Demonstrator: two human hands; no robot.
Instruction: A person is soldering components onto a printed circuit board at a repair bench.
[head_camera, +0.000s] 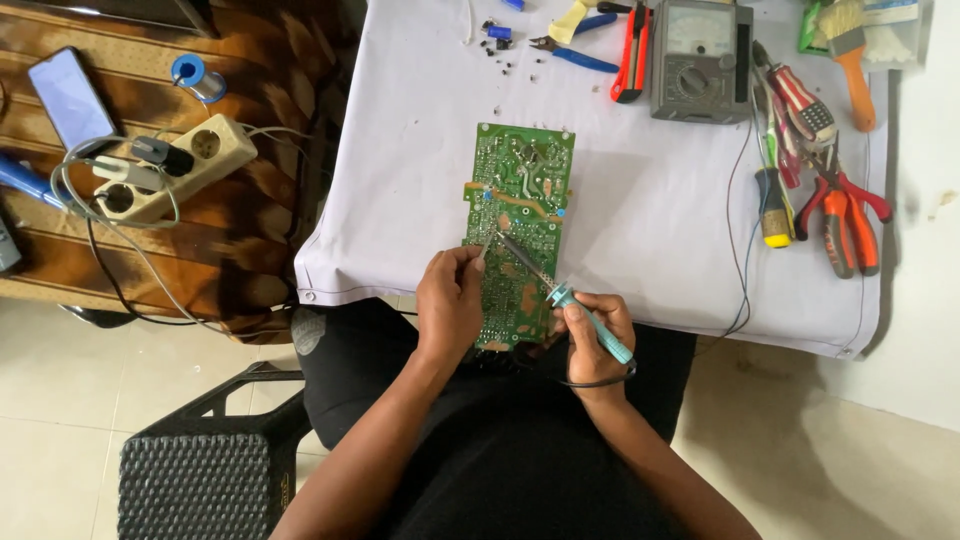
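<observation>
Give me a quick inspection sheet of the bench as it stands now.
Surface: white cloth-covered table.
Job's things: green circuit board lying flat; teal-handled soldering iron, tip on the board.
Clutter: grey analogue multimeter, red-handled pliers, blue-handled cutters, orange-handled brush.
Grippers: left hand pinches thin solder wire at the board; right hand grips the iron.
Cables: meter leads hang over the table edge.
Surroundings: beige power strip, phone, black stool.

Green circuit board (520, 225) lying flat, solder side up, at the near table edge. Teal-handled soldering iron (560, 295) slanted, tip seemingly touching board's middle.
</observation>
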